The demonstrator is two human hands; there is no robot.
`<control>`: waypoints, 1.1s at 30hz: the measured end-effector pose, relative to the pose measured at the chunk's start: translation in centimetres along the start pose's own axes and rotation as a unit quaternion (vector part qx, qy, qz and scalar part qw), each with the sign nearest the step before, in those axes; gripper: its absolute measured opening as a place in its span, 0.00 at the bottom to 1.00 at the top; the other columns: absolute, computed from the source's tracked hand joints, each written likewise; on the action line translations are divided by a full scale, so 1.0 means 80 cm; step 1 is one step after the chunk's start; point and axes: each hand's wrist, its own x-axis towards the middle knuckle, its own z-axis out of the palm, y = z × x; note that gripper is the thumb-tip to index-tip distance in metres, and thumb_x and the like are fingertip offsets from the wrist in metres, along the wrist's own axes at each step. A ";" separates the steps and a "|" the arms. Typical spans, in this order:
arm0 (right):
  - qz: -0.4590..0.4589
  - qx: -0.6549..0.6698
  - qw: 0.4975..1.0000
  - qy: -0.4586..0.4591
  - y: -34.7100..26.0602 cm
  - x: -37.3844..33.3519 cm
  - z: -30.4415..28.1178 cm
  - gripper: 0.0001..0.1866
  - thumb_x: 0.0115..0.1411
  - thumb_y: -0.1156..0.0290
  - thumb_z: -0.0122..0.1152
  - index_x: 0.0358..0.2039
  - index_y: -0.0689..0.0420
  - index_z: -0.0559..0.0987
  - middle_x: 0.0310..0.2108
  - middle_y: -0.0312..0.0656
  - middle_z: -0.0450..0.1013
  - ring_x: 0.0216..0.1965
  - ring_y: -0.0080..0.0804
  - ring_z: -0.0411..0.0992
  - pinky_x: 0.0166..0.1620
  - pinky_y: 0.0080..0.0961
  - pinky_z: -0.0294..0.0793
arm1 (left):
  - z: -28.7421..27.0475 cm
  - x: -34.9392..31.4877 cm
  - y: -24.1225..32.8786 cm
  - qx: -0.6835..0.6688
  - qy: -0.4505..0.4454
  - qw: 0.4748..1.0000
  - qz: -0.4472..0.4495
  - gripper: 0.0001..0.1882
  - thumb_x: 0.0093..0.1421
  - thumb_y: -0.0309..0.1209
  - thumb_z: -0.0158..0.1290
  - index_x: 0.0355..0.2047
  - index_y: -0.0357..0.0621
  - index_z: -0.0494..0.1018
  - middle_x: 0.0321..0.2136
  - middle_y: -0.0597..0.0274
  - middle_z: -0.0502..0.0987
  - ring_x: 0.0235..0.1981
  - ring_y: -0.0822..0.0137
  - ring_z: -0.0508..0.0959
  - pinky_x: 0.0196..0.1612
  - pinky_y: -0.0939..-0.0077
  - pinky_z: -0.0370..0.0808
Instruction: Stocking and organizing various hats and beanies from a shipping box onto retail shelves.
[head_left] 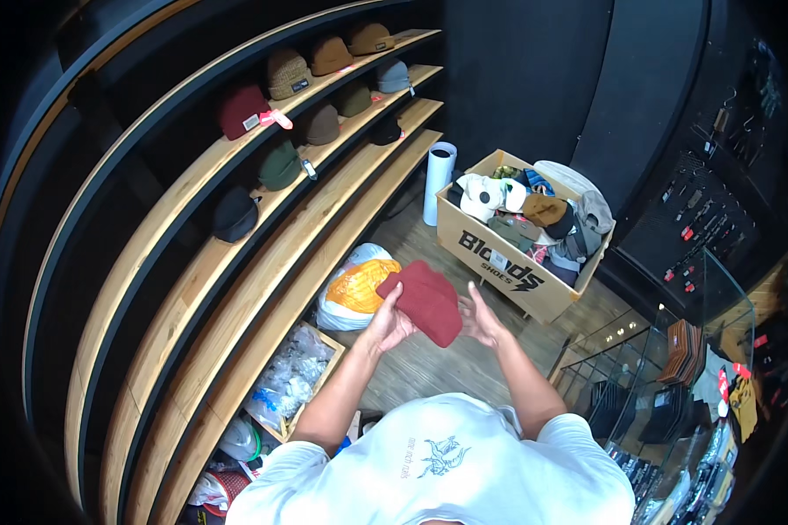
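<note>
A dark red beanie [422,304] is held up in front of my chest. My left hand [392,325] grips its left edge, the thumb lying on the near face and the other fingers mostly hidden behind. On the other side, my right hand [481,317] is beside the beanie with its fingers spread; it appears free of the fabric. Beyond both hands stands a large cardboard box [508,278], piled with caps and hats. Beneath and left of the beanie, a white plastic bag [346,317] and an orange bag [359,284] rest on the floor.
Long wooden shelves [263,289] curve along the left, with several beanies on the upper ones, including a maroon beanie [243,111]. A white roll [439,184] stands beside the box. To the right is a glass display case [622,385]. A wooden crate [324,372] holds clear plastic bags.
</note>
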 end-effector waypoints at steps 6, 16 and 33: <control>-0.151 0.224 0.957 -0.102 -0.025 0.038 0.047 0.32 0.63 0.58 0.61 0.63 0.57 0.64 0.61 0.47 0.66 0.60 0.39 0.67 0.63 0.40 0.67 | 0.004 0.002 0.023 -0.012 -0.055 0.994 0.097 0.43 0.65 0.63 0.40 0.68 0.44 0.52 0.66 0.53 0.60 0.65 0.55 0.63 0.65 0.55 0.64; -0.314 -0.035 0.937 0.148 -0.014 0.051 0.060 0.29 0.59 0.70 0.68 0.57 0.61 0.66 0.53 0.40 0.73 0.54 0.29 0.70 0.57 0.30 0.70 | -0.016 0.016 0.011 0.048 0.087 0.990 0.095 0.31 0.66 0.39 0.53 0.63 0.38 0.58 0.60 0.49 0.67 0.60 0.56 0.70 0.64 0.56 0.68; -0.404 -0.522 0.731 0.171 -0.072 -0.031 0.048 0.36 0.72 0.48 0.25 0.67 0.66 0.57 0.69 0.59 0.48 0.72 0.52 0.43 0.71 0.43 0.40 | 0.000 -0.004 0.017 -0.002 0.095 0.994 0.058 0.27 0.67 0.39 0.51 0.63 0.41 0.60 0.59 0.52 0.68 0.59 0.57 0.71 0.62 0.57 0.69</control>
